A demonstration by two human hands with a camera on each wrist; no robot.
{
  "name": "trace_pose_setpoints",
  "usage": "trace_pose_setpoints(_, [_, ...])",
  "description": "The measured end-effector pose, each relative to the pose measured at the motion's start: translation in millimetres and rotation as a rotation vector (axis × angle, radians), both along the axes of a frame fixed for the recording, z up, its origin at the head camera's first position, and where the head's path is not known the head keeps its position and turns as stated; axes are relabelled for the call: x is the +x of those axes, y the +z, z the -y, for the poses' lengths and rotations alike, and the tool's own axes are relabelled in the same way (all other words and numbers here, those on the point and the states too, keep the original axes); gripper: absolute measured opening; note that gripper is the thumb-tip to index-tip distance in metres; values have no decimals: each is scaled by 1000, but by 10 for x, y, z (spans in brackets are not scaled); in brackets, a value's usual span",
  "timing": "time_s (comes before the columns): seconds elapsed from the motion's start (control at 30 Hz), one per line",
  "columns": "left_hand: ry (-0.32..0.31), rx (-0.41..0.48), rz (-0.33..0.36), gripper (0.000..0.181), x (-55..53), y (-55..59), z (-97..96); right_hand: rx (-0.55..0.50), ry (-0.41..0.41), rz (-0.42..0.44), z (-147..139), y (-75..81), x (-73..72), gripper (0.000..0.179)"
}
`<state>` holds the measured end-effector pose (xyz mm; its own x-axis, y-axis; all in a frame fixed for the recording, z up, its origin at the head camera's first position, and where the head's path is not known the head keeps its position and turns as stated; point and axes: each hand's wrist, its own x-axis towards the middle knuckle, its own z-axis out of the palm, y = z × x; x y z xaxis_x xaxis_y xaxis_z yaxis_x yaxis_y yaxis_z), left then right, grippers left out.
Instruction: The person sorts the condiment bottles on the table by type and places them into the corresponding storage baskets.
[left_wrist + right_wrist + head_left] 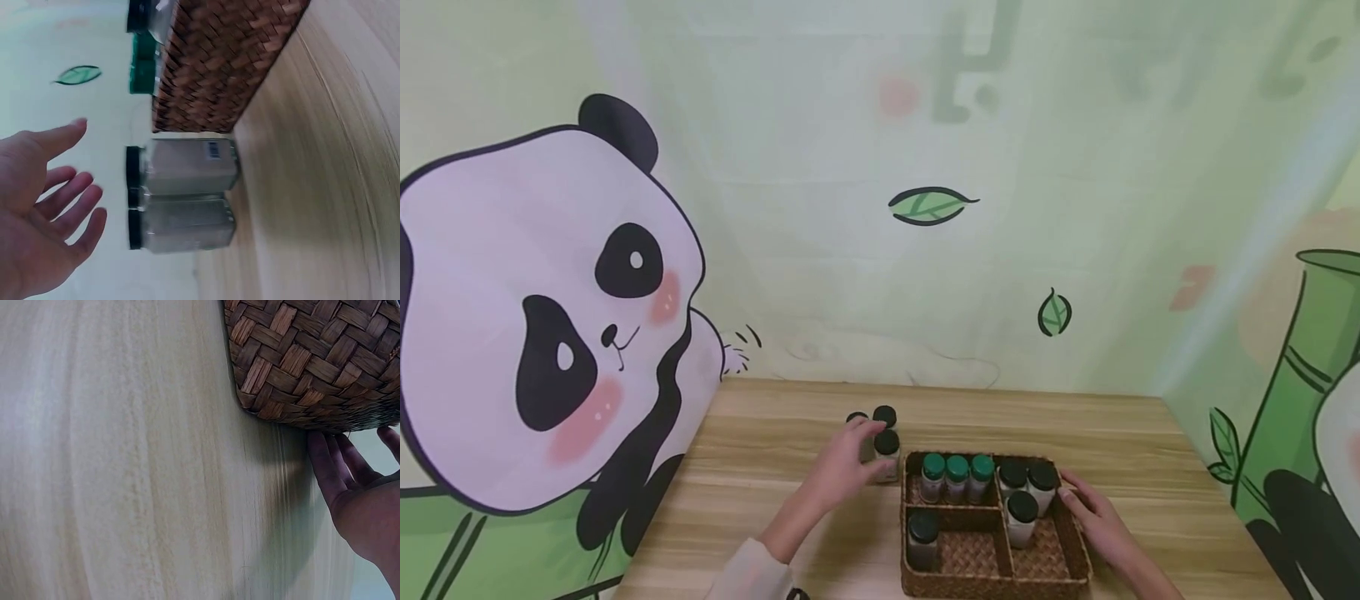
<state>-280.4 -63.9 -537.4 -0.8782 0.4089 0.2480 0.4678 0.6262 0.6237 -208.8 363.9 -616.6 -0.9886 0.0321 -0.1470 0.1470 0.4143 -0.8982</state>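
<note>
A pale green backdrop (820,267) with a panda (497,250) stands behind the wooden table (752,483), where a woven basket (992,585) holds small jars. Its dividers (972,518) seem to keep kinds apart: green-capped jars (957,481) far left, three black-capped jars (1022,523) at right, a lone dark jar (922,542) near left. The left hand (842,468) hovers, fingers spread wide, by the loose jars (887,443) left of the basket, gripping none; the right hand (1097,518) rests nearly straight fingers against the basket's right side, probably steadying it
</note>
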Motion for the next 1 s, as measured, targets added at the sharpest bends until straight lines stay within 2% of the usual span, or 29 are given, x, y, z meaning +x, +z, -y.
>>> trace_pose_setpoints(0.13, [49, -13, 2, 59, -99, -74, -27, 6, -4, -5, -11, -20, -10, 61])
trace_pose_setpoints(0.3, [52, -22, 22, 60, -170, -205, -67, 11, -9, -7, -21, -57, -19, 60])
trace_pose_setpoints(0.5, [38, -74, -58, 49, -217, -333, -104, -12, -4, -6, -12, -66, -9, 62])
trace_pose_setpoints(0.6, [40, -90, -88, 45, -222, -354, -116, -10, -3, -9, -3, -51, -5, 63])
trace_pose_setpoints(0.73, [36, -73, -95, 44, -216, -369, -116, 7, -4, -22, 0, -31, 0, 63])
trace_pose_setpoints(0.87, [31, -14, -68, 43, -209, -404, -70, 15, -5, -27, -3, -30, 2, 62])
trace_pose_setpoints(1.0, [48, 76, 20, 41, -186, -357, 29, 9, -11, -17, -11, -33, 2, 64])
